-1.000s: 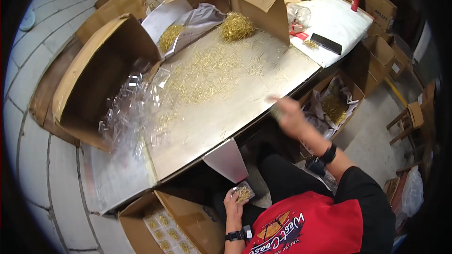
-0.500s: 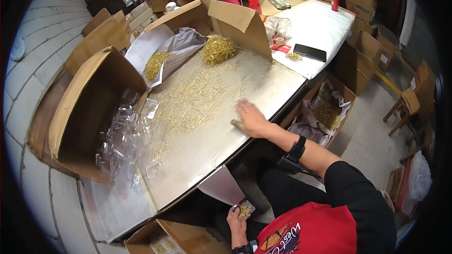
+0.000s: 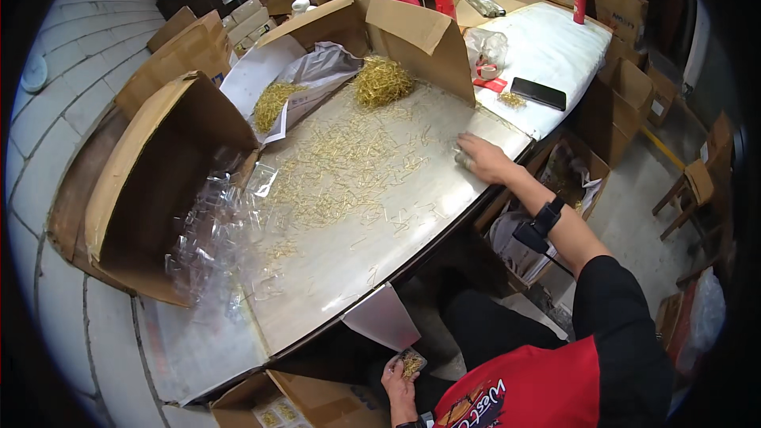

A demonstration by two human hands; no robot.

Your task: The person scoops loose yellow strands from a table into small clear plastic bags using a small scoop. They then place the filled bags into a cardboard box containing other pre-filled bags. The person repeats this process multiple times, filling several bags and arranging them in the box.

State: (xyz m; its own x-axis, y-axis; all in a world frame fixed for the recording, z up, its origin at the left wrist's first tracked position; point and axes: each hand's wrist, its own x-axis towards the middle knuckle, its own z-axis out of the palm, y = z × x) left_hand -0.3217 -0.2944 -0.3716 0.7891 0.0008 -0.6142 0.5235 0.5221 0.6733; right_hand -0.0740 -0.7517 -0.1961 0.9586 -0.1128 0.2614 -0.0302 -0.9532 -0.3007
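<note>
Rests the right hand (image 3: 485, 160) low over the tabletop (image 3: 325, 273), just inside its near edge, fingers bent and close together, with a small greyish thing (image 3: 464, 160) at the thumb; cannot tell whether worn or gripped. Grips a small clear box (image 3: 422, 358) of gold-coloured pins (image 3: 411, 364) in the left hand (image 3: 399, 380), fingers closed around it, below the table edge and just beside the lower end of a slanting pale sheet (image 3: 384, 319). Leaves a mostly bare strip along the edge between the right fingers and that sheet. Left of the right fingers, fills with scattered pins (image 3: 341, 174), then clear plastic boxes (image 3: 214, 230) against a tipped carton (image 3: 162, 182). Beyond those fingers, stops at a heap of pins (image 3: 382, 82) beside an upright cardboard flap (image 3: 424, 32); to their upper right, carries a black phone (image 3: 539, 93) on a white cover (image 3: 563, 40). Shines a dull grey around the right fingers. Includes, round about, an open carton (image 3: 325, 398) left of the left fingers, a wooden stool (image 3: 697, 178) well right of the right fingers, and a pale block wall (image 3: 87, 71) far left of both.
</note>
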